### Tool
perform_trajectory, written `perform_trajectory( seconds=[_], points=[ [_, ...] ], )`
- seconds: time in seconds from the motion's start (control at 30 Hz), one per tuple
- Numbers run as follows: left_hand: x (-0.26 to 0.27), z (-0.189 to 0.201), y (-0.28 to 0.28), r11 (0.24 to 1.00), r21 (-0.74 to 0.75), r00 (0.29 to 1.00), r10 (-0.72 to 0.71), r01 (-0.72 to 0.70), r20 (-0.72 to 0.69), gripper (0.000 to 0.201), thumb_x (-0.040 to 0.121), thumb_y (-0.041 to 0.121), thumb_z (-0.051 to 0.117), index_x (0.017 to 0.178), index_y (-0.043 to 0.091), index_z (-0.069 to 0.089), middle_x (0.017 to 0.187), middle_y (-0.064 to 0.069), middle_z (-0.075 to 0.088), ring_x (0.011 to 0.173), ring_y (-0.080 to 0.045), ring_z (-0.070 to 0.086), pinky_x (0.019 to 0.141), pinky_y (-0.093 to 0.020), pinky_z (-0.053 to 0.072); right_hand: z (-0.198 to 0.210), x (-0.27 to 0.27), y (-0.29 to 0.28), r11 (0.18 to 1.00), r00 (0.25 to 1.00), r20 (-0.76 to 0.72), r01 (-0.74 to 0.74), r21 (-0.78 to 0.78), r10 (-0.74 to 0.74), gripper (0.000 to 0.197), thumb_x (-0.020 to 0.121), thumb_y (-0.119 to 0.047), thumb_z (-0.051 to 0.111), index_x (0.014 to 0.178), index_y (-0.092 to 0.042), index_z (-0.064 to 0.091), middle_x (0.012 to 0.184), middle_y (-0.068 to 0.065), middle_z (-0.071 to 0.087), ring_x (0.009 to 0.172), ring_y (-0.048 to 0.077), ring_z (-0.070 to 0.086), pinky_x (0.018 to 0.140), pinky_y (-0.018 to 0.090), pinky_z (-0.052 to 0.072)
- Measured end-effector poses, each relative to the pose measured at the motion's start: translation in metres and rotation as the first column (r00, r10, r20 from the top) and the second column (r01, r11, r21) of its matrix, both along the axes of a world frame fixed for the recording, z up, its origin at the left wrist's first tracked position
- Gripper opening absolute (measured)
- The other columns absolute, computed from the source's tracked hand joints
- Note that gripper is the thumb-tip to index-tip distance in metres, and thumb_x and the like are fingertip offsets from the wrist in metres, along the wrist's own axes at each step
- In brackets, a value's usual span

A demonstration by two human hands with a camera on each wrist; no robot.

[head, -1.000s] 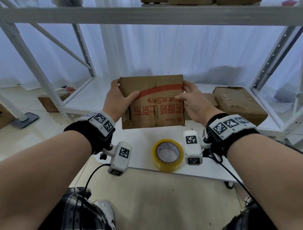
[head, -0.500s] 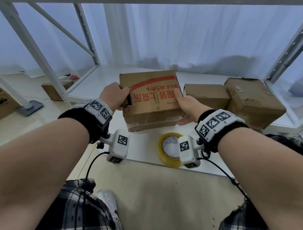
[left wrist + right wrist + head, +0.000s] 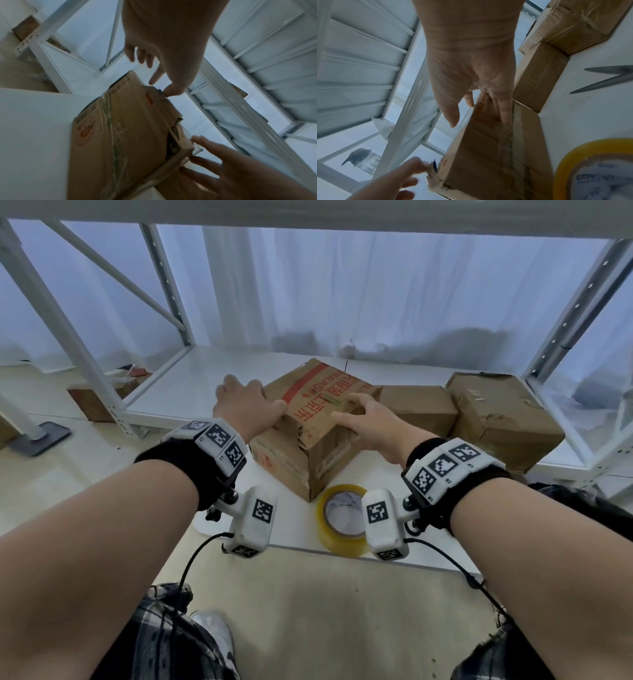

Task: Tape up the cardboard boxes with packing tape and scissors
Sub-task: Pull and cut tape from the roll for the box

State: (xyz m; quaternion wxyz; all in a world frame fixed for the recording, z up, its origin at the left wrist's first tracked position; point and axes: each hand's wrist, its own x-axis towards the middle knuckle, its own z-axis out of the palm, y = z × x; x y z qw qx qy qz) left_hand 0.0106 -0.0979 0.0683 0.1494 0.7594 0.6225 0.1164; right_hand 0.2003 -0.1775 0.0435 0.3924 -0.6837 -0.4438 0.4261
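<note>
A worn cardboard box (image 3: 318, 419) with red print stands on the white shelf board (image 3: 191, 385), one corner turned toward me. My left hand (image 3: 245, 405) lies at the box's left top edge; in the left wrist view the box (image 3: 120, 135) meets only the thumb of that hand (image 3: 164, 40), whose fingers are spread. My right hand (image 3: 370, 419) rests with straight fingers on the right side of the box's top. In the right wrist view the hand (image 3: 471, 67) lies along the box (image 3: 488, 155). A yellow tape roll (image 3: 342, 518) lies flat just in front. Scissors (image 3: 607, 77) lie open to the right.
Two more brown boxes (image 3: 418, 409) (image 3: 503, 419) stand to the right of the printed one, the nearer one touching it. White rack posts (image 3: 68, 337) and an upper shelf frame the space. Another box (image 3: 92, 405) sits on the floor at left.
The box came down from mid-air onto the shelf board and turned a corner toward me. Both hands loosened from gripping its sides to resting on it.
</note>
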Motion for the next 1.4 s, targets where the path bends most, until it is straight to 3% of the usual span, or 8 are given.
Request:
perform_trajectory(
  seconds=[0.2, 0.67, 0.77, 0.9, 1.0, 1.17, 1.27, 1.4],
  points=[
    [-0.008, -0.003, 0.005, 0.955, -0.294, 0.975, 0.101, -0.039, 0.199, 0.073, 0.062, 0.055, 0.054, 0.125, 0.018, 0.044, 0.126, -0.014, 0.043, 0.108, -0.033, 0.050, 0.095, -0.046, 0.045, 0.003, -0.009, -0.006, 0.996, 0.996, -0.041, -0.085, -0.018, 0.084, 0.065, 0.090, -0.027, 0.066, 0.146, -0.027, 0.032, 0.131, 0.001, 0.050, 0.115, 0.020, 0.054, 0.098, 0.039, 0.051],
    [0.021, -0.012, -0.006, 0.982, -0.188, 0.992, -0.006, 0.029, 0.126, 0.078, 0.081, 0.071, 0.048, 0.133, 0.014, 0.040, 0.130, -0.017, 0.034, 0.117, -0.037, 0.047, 0.101, -0.048, 0.043, 0.002, 0.016, -0.021, 0.985, 0.993, 0.086, -0.093, 0.147, 0.081, 0.021, 0.086, -0.009, 0.069, 0.104, -0.016, 0.062, 0.125, 0.001, 0.058, 0.118, 0.021, 0.054, 0.104, 0.039, 0.046],
    [0.026, -0.014, -0.010, 0.982, -0.180, 0.998, -0.053, 0.057, 0.026, 0.094, 0.072, 0.085, 0.043, 0.137, 0.017, 0.035, 0.131, -0.017, 0.034, 0.119, -0.035, 0.046, 0.101, -0.045, 0.042, 0.003, 0.019, -0.025, 0.984, 0.983, 0.141, -0.136, 0.116, 0.119, 0.017, 0.088, -0.009, 0.067, 0.101, -0.014, 0.058, 0.108, -0.007, 0.058, 0.103, 0.019, 0.059, 0.092, 0.037, 0.053],
    [0.027, -0.014, -0.011, 0.983, -0.178, 0.990, -0.017, 0.043, 0.142, 0.112, 0.065, 0.090, 0.041, 0.142, 0.013, 0.017, 0.134, -0.018, 0.041, 0.119, -0.035, 0.048, 0.098, -0.048, 0.046, 0.001, 0.016, -0.027, 0.980, 0.969, 0.197, -0.171, 0.103, 0.149, 0.018, 0.091, -0.010, 0.064, 0.101, -0.019, 0.052, 0.096, -0.011, 0.055, 0.082, 0.011, 0.058, 0.066, 0.025, 0.055],
    [0.024, -0.013, -0.013, 0.987, -0.152, 0.982, -0.030, 0.059, 0.189, 0.100, 0.080, 0.076, 0.045, 0.142, 0.003, 0.016, 0.132, -0.018, 0.052, 0.116, -0.033, 0.055, 0.097, -0.044, 0.047, 0.000, 0.016, -0.027, 0.968, 0.957, 0.264, -0.175, 0.181, 0.123, 0.017, 0.091, -0.006, 0.062, 0.094, -0.018, 0.049, 0.101, -0.012, 0.053, 0.086, 0.007, 0.053, 0.069, 0.018, 0.046],
    [0.026, -0.008, -0.027, 0.994, -0.043, 0.993, -0.100, 0.103, 0.070, 0.076, 0.084, 0.065, 0.051, 0.143, 0.024, 0.027, 0.137, -0.018, 0.037, 0.127, -0.038, 0.038, 0.104, -0.048, 0.037, 0.001, 0.028, -0.027, 0.961, 0.931, 0.360, -0.155, 0.228, 0.065, 0.020, 0.087, -0.007, 0.065, 0.081, -0.018, 0.050, 0.119, 0.001, 0.059, 0.112, 0.024, 0.056, 0.090, 0.037, 0.053],
    [0.031, -0.006, -0.037, 0.944, 0.007, 0.940, -0.329, 0.330, 0.088, 0.039, 0.090, 0.047, 0.057, 0.127, 0.033, 0.053, 0.141, -0.005, 0.034, 0.131, -0.028, 0.031, 0.109, -0.046, 0.030, 0.000, 0.032, -0.036, 0.955, 0.853, 0.517, -0.205, 0.216, 0.066, 0.024, 0.085, -0.009, 0.068, 0.074, -0.024, 0.052, 0.114, 0.000, 0.058, 0.104, 0.020, 0.057, 0.081, 0.024, 0.046],
    [0.029, -0.007, -0.035, 0.871, -0.052, 0.841, -0.455, 0.489, 0.292, 0.022, 0.088, 0.034, 0.065, 0.105, 0.020, 0.068, 0.119, 0.003, 0.050, 0.115, -0.016, 0.049, 0.100, -0.029, 0.040, 0.000, 0.037, -0.042, 0.943, 0.775, 0.630, -0.244, 0.226, 0.050, 0.016, 0.086, -0.011, 0.068, 0.079, -0.021, 0.057, 0.119, -0.001, 0.051, 0.111, 0.017, 0.049, 0.097, 0.030, 0.043]
  ],
)
